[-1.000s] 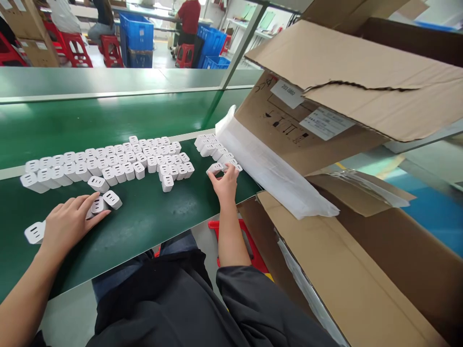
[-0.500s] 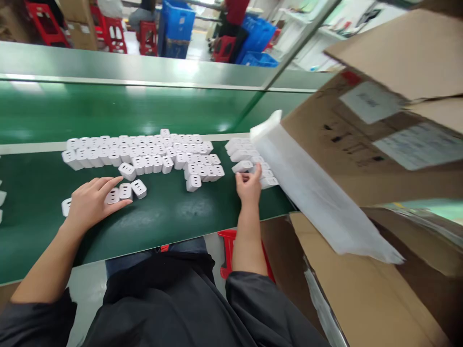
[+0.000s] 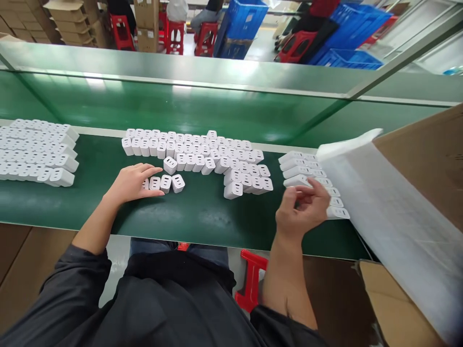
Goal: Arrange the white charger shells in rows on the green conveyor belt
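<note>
White multi-port plug chargers (image 3: pixel 188 144) stand in rows on the green bench. My left hand (image 3: pixel 133 183) rests at a short front row of chargers (image 3: pixel 165 183), thumb and fingers spread on either side of it. Its palm covers part of that row, and its index tip is beside a single tilted charger (image 3: pixel 170 165). My right hand (image 3: pixel 303 207) is at the right-hand group, fingers loosely curled with a gap to the thumb and nothing visible in them. Just beyond its fingertips lies a charger (image 3: pixel 295 180) on its side; the hand hides part of that group.
Another block of chargers (image 3: pixel 36 152) lies at the left. White foam sheeting (image 3: pixel 365 207) slopes from a cardboard box (image 3: pixel 427 149) at the right. A red stool (image 3: pixel 251 279) is under the bench edge. Blue crates (image 3: pixel 246 21) and seated people are beyond the partition.
The view has swung left, bringing the left block of chargers into sight. My right hand has drawn back from the charger it was fingering in the right-hand group. My left hand stays at its row.
</note>
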A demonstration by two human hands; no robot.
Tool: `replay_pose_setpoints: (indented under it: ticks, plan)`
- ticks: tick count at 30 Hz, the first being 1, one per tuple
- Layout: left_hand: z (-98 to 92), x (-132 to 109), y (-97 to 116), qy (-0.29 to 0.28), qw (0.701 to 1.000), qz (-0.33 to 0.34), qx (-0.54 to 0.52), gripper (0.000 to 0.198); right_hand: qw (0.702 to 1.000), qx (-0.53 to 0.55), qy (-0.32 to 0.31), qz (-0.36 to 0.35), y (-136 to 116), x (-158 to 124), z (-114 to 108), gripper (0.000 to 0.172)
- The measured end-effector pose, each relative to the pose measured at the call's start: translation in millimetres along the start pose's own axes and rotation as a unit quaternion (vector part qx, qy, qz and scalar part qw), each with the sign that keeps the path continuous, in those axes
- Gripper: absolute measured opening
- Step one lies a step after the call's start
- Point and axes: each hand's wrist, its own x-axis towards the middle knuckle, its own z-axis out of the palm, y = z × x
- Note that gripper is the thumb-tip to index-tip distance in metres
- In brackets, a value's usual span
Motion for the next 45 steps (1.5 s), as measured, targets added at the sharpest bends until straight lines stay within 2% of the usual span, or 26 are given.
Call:
replay_pose_setpoints:
  ticks: [1,3,4,6,8,10,13,16,20,25,28,34,42,45]
  plan:
    - [-3.2,-2,-1,-0.003,1.0,-0.002,-0.009,0.066,0.998,0.041,-0.038,-0.03,-22,-1,2,0.037]
    - [-9.2,-7,-4,-0.009,1.0,-0.011,-0.021,0.068,0.971,0.112,-0.192,-0.083,-63,0,11,0.039]
    - [-11.5,-10,-6,-0.012,1.0,-0.015,-0.023,0.069,0.941,0.135,-0.288,-0.112,-81,1,17,0.043]
    - [-14.2,-17,-9,-0.021,0.999,-0.017,-0.021,0.075,0.864,0.149,-0.452,-0.166,-108,6,33,0.052]
    - [-14.2,-27,-13,-0.033,0.999,-0.022,-0.023,0.081,0.805,0.138,-0.539,-0.206,-122,9,52,0.06]
    - [-11.6,-37,-18,-0.043,0.998,-0.038,-0.039,0.085,0.778,0.127,-0.571,-0.23,-128,9,72,0.064]
    - [-4.2,-49,-25,-0.052,0.994,-0.075,-0.067,0.083,0.758,0.152,-0.593,-0.225,-130,0,93,0.063]
    - [3.2,-53,-29,-0.049,0.991,-0.088,-0.084,0.068,0.753,0.215,-0.595,-0.181,-131,-12,104,0.057]
    - [5.7,-50,-29,-0.041,0.992,-0.076,-0.092,0.058,0.755,0.275,-0.582,-0.124,-129,-24,108,0.052]
    - [1.0,-41,-27,-0.048,0.996,-0.045,-0.065,0.059,0.762,0.292,-0.572,-0.085,-127,-37,118,0.062]
    - [1.2,-35,-22,-0.056,0.998,-0.011,-0.017,0.062,0.774,0.282,-0.561,-0.083,-129,-43,124,0.057]
    - [7.9,-23,-15,-0.069,0.997,0.017,0.012,0.058,0.783,0.281,-0.547,-0.088,-131,-46,121,0.049]
    - [11.9,-21,-15,-0.044,0.999,0.023,0.004,0.057,0.788,0.283,-0.54,-0.09,-129,-51,120,0.048]
    - [13.7,-22,-16,-0.04,0.999,0.024,0.002,0.057,0.777,0.287,-0.553,-0.086,-128,-47,119,0.053]
